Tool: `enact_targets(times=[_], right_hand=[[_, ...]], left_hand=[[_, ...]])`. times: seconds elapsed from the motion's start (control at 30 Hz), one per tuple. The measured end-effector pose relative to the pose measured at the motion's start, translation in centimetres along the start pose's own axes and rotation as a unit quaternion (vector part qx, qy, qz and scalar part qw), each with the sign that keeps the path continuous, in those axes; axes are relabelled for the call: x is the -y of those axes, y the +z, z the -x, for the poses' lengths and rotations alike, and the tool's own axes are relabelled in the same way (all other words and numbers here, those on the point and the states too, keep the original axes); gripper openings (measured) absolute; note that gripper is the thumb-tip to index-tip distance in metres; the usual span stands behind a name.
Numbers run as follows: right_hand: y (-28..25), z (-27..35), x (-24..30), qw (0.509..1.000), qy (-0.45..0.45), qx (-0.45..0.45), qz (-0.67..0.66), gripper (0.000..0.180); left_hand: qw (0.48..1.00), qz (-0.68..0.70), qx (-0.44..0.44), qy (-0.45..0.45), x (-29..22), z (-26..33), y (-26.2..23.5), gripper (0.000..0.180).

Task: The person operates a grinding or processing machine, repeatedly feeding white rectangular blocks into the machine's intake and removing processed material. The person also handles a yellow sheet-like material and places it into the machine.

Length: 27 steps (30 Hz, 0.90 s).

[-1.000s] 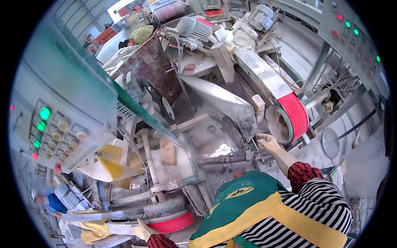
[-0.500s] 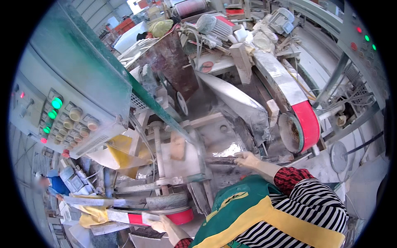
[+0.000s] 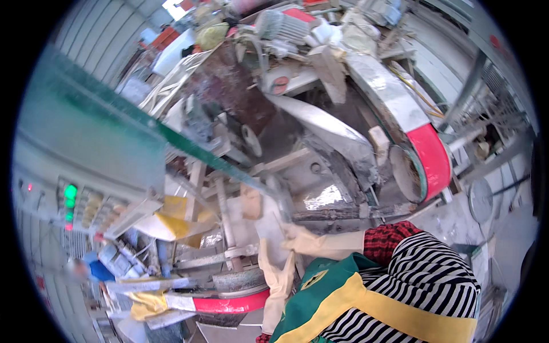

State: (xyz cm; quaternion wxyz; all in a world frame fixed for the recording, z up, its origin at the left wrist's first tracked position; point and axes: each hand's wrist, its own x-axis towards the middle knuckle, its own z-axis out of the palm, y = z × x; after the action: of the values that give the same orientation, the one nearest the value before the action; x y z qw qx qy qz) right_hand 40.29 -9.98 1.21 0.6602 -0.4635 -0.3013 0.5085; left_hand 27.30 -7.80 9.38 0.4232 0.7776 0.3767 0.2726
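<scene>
Head view — both gloved hands, left hand (image 3: 278, 274) and right hand (image 3: 300, 239), seemingly grasp a pale upright slab (image 3: 258, 220) — blurred.

Green-lit control panel (image 3: 80, 203) at far left, blurred. Long green bar (image 3: 171, 137) slanting across the middle. Red-rimmed wheel (image 3: 426, 163) at right, under a curved metal guard (image 3: 383, 94). Electric motor (image 3: 283, 23) near the top edge. Yellow cloth, perhaps a rag (image 3: 146, 306), low at left.

Gloved hands (image 3: 286, 251) at dusty machine (image 3: 320, 171)
</scene>
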Motion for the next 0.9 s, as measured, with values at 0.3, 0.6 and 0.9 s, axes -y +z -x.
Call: enact_targets(times=[0.3, 0.6, 0.9], right_hand=[[-26.8, 5.8, 10.2, 0.823, -0.307, -0.478, 0.006, 0.065], [-46.5, 11.2, 9.7, 0.620, 0.022, -0.745, 0.245, 0.069], [-48.4, 14.2, 9.0, 0.659, 0.033, -0.715, 0.232, 0.062]], left_hand=[[0.964, -0.236, -0.096, -0.076, 13.2, -0.7, -14.0, 0.054], [0.760, -0.570, -0.115, -0.291, 23.9, 6.1, -18.5, 0.067], [0.754, -0.578, -0.123, -0.286, 23.6, 5.8, -17.3, 0.066]])
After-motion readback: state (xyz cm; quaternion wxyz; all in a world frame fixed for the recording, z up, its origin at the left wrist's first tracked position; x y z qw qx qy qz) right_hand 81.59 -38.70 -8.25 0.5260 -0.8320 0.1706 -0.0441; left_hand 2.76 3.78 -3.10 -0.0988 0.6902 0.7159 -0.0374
